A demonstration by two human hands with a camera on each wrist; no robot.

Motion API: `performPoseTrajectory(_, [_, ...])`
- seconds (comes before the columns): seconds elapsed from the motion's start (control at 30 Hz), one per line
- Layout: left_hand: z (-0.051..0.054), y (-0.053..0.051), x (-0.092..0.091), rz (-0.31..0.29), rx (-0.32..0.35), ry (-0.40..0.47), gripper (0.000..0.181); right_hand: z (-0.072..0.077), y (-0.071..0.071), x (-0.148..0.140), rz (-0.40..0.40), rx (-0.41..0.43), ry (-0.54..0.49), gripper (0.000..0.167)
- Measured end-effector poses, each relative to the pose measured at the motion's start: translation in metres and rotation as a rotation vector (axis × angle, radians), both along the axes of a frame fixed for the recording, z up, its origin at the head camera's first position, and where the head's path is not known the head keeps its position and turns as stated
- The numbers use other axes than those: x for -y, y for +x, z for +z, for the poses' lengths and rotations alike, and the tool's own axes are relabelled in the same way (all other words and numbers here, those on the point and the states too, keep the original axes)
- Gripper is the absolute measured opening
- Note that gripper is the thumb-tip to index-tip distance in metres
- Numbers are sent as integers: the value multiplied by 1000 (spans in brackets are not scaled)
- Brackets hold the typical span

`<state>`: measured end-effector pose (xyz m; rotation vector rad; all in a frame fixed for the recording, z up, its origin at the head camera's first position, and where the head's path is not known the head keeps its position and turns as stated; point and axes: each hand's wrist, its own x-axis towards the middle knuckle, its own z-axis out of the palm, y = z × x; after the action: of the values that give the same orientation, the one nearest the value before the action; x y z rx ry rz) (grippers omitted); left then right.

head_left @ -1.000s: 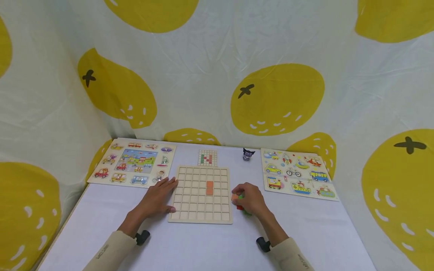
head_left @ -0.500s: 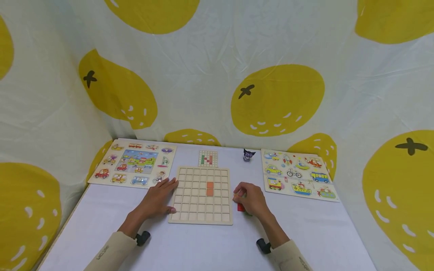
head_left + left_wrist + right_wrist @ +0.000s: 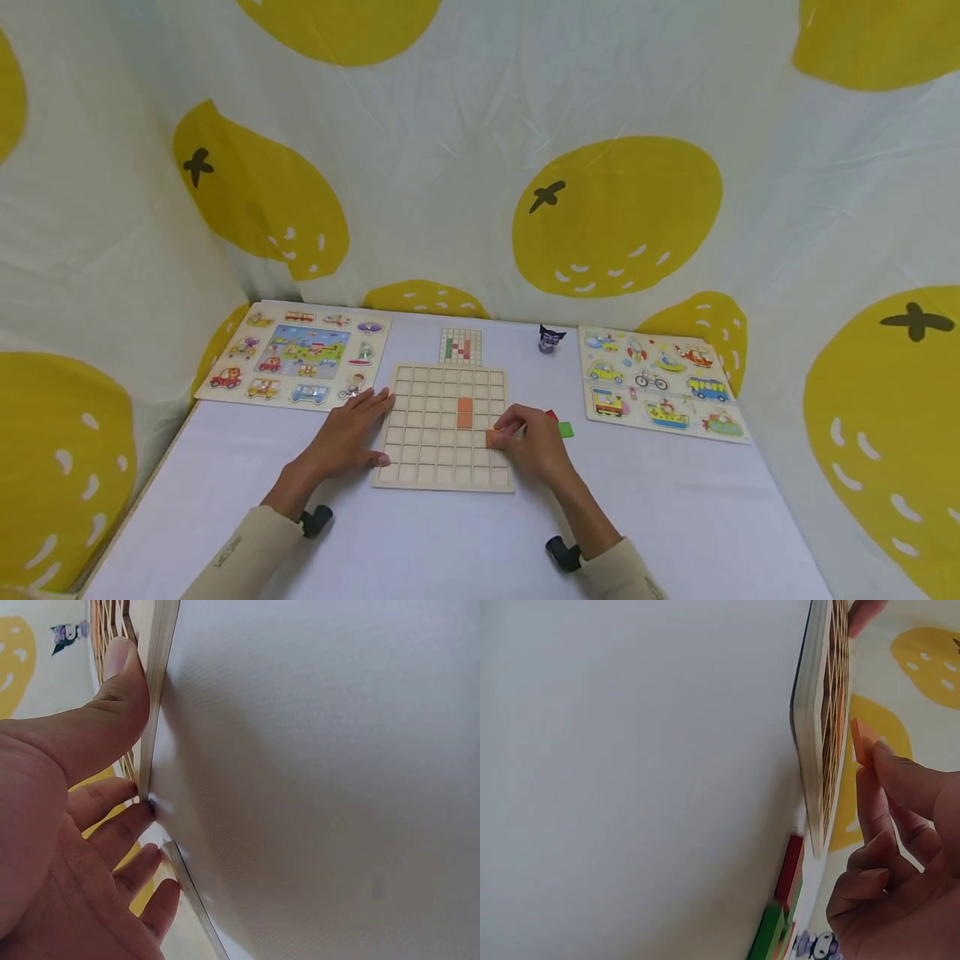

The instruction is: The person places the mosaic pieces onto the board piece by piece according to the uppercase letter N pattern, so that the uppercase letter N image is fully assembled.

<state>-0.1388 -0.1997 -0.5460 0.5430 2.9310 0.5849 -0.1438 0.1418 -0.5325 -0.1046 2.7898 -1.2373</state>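
A wooden grid board lies flat in the middle of the table in the head view. My left hand rests along its left edge, fingers spread and thumb on the rim. Over the board's right side, my right hand pinches an orange square tile between thumb and fingertip; the right wrist view shows it raised above the grid. Two orange tiles sit one behind the other in the board. Beyond the right hand lie a green tile and a red tile, partly hidden by it.
Behind the board lies a small pattern card with coloured squares. A dark-eared figurine stands at the back. Vehicle picture puzzles lie at the left and right. A lemon-print curtain encloses the table.
My right hand has moved left from the loose tiles to over the board, carrying an orange tile. The green and red tiles now show behind it. My left hand stays put.
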Motion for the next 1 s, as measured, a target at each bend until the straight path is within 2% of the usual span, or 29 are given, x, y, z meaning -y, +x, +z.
performPoseTrajectory(0.3, [-3,-2,0,7,14,-5,105,-2,2,28,26,44,-8,16])
performPoseTrajectory(0.53, [-1,-1,0,1,9,4,104,-2,-2,44,-5,81,16,13])
performPoseTrajectory(0.87, [3,1,0,0,20,17,103,0,-2,55,6,39,101,14])
performPoseTrajectory(1.0, [2,0,0,3,25,12,103,1,-2,55,19,49,95,15])
